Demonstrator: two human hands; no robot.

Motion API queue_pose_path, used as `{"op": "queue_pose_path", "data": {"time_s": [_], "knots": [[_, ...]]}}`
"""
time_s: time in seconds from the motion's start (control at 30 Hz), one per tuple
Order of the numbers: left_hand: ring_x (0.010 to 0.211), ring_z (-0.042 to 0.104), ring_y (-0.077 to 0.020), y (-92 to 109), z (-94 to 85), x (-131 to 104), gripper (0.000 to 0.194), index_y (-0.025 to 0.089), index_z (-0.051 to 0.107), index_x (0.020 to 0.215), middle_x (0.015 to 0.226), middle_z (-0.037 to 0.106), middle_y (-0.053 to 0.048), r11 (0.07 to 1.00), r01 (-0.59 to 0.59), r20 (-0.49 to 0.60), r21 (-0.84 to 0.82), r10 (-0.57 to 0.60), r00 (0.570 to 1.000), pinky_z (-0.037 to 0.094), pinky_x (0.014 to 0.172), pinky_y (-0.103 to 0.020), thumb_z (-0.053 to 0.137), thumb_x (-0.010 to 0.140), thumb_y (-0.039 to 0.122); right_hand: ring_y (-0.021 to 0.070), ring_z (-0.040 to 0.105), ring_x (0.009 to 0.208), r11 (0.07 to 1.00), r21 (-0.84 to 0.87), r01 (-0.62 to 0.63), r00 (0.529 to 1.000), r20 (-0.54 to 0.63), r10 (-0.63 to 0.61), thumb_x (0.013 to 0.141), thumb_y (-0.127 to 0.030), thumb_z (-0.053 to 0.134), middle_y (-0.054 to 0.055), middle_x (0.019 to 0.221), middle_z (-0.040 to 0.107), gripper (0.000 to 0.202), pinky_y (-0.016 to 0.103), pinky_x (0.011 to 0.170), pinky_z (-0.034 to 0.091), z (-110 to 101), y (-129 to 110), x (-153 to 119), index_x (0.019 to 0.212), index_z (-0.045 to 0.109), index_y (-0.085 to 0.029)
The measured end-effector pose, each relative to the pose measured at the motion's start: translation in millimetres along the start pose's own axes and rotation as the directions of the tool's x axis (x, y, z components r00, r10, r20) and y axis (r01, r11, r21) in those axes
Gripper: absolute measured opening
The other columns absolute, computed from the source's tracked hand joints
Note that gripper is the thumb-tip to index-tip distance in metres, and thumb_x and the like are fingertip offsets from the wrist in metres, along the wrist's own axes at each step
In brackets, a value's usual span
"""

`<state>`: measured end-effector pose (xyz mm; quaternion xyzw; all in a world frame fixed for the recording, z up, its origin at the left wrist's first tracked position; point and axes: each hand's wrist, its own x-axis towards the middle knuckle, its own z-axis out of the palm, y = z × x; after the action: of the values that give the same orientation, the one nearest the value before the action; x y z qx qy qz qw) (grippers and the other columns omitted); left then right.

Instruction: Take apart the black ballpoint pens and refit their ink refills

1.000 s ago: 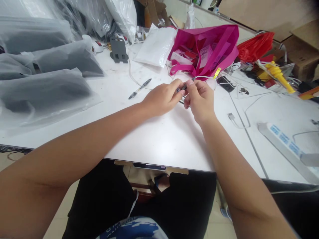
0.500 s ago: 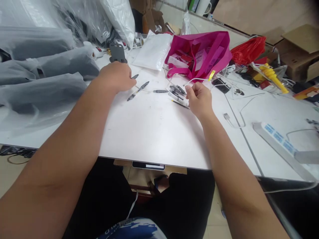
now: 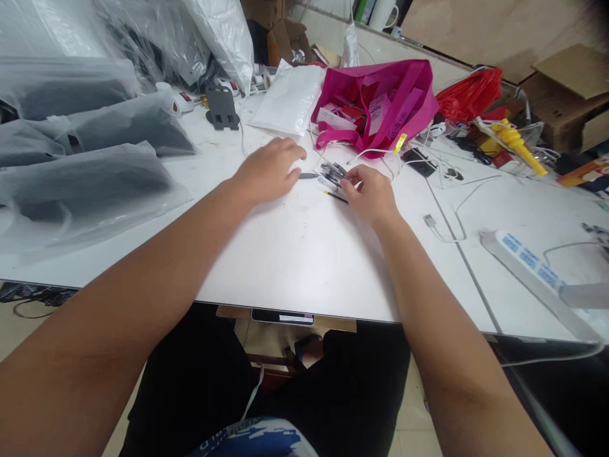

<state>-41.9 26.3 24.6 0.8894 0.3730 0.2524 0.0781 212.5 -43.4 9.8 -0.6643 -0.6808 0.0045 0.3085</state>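
Note:
A small heap of pens [image 3: 333, 172] lies on the white table [image 3: 295, 254], between my two hands. My left hand [image 3: 275, 168] is low over the table, left of the heap, with its thumb and fingers apart; the surface beneath it is hidden. One grey pen [image 3: 308, 176] points from its thumb towards the heap. At the right side of the heap is my right hand [image 3: 365, 190], its fingers curled in at the pens; whether it grips one is unclear. A dark pen with a yellow end [image 3: 335, 197] lies just below.
Behind the pens stand a pink bag [image 3: 375, 108] with boxes and a white bubble mailer [image 3: 290, 98]. A grey phone stand [image 3: 222, 108] and wrapped packages [image 3: 85, 184] are at left. Cables, a charger [image 3: 419, 162] and a power strip [image 3: 533, 260] lie at right.
My left hand has moved right, from beside the phone stand to near the heap, and its fingers have spread. The loose pens at left no longer show. My right hand has shifted slightly left.

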Motion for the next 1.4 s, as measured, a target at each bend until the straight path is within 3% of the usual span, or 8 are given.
{"op": "queue_pose_path", "data": {"time_s": [0.07,0.17,0.7,0.97,1.1,1.17,1.3,1.4], "knots": [[0.137,0.054,-0.0305,4.9,10.6,-0.1,0.036,0.02,0.068,0.13,0.141,0.065,-0.013,0.998,-0.066,0.052,-0.013,0.067,0.996,0.041,0.118,-0.045,0.052,0.1,0.032,0.0265,0.067,0.087,0.999,-0.05,0.022,0.999,0.036,-0.02,0.089,-0.025,0.068,0.01,0.095,0.074,0.006,0.042,0.088,0.05,1.6,1.4,0.1,0.091,0.073,-0.021],[0.138,0.054,-0.0302,5.2,17.4,-0.7,0.037,0.02,0.069,0.13,0.144,0.064,-0.013,0.998,-0.056,0.081,-0.004,0.056,0.995,0.042,0.118,-0.045,0.05,0.1,0.028,0.0274,0.068,0.088,0.995,-0.089,0.035,0.996,0.089,-0.027,0.088,-0.023,0.069,0.012,0.097,0.074,0.009,0.043,0.09,0.051,4.0,2.4,0.0,0.09,0.077,-0.019],[0.134,0.053,-0.0292,7.2,21.7,-1.7,0.04,0.02,0.07,0.131,0.14,0.064,-0.012,0.997,-0.065,0.085,-0.033,0.068,0.994,0.041,0.12,-0.046,0.048,0.099,0.025,0.0378,0.061,0.114,0.978,-0.199,0.057,0.984,0.18,-0.021,0.097,-0.02,0.056,0.022,0.112,0.069,0.02,0.054,0.105,0.049,13.4,1.6,3.0,0.104,0.074,-0.014],[0.14,0.052,-0.0305,10.6,21.2,-2.8,0.044,0.021,0.061,0.141,0.145,0.062,-0.013,0.993,-0.092,0.044,-0.074,0.095,0.994,0.039,0.122,-0.047,0.049,0.1,0.025,0.0349,0.059,0.11,0.994,-0.1,0.034,0.996,0.083,-0.026,0.096,-0.022,0.056,0.018,0.11,0.067,0.011,0.055,0.102,0.049,15.5,8.4,5.8,0.099,0.065,-0.02],[0.151,0.045,-0.0336,28.7,13.7,-1.0,0.057,0.023,0.049,0.155,0.159,0.054,-0.014,0.985,-0.166,-0.006,-0.04,0.166,0.986,0.028,0.129,-0.053,0.055,0.098,0.024,0.0296,0.063,0.104,0.993,0.021,0.113,0.992,0.061,-0.114,0.103,-0.031,0.051,0.013,0.108,0.07,0.013,0.047,0.096,0.051,0.8,-13.6,1.5,0.105,0.062,-0.023],[0.151,0.046,-0.0357,37.4,12.4,0.4,0.052,0.021,0.052,0.151,0.153,0.059,-0.016,0.983,-0.182,-0.018,-0.022,0.182,0.983,0.019,0.131,-0.058,0.053,0.1,0.022,0.0265,0.065,0.097,0.984,0.121,0.134,0.988,0.066,-0.143,0.104,-0.039,0.052,0.011,0.106,0.072,0.019,0.043,0.091,0.053,-3.1,-28.8,-1.5,0.108,0.063,-0.024],[0.131,0.061,-0.0345,39.6,15.3,1.5,0.032,0.022,0.062,0.132,0.118,0.072,-0.013,0.979,0.0,0.009,-0.206,0.001,1.0,0.036,0.119,-0.052,0.05,0.103,0.027,0.0223,0.067,0.093,0.94,0.333,0.072,0.995,0.035,-0.089,0.106,-0.051,0.051,0.008,0.108,0.073,0.032,0.038,0.082,0.056,3.6,-43.8,-1.2,0.12,0.065,-0.026],[0.113,0.066,-0.0288,31.1,16.7,1.9,0.024,0.024,0.063,0.121,0.098,0.07,-0.008,0.894,0.144,-0.008,-0.424,-0.162,0.987,0.047,0.103,-0.041,0.055,0.104,0.039,0.021,0.068,0.091,0.917,0.398,-0.03,1.0,0.017,0.025,0.105,-0.052,0.051,0.009,0.111,0.074,0.035,0.035,0.075,0.056,8.7,-37.0,4.0,0.126,0.063,-0.026]]}}
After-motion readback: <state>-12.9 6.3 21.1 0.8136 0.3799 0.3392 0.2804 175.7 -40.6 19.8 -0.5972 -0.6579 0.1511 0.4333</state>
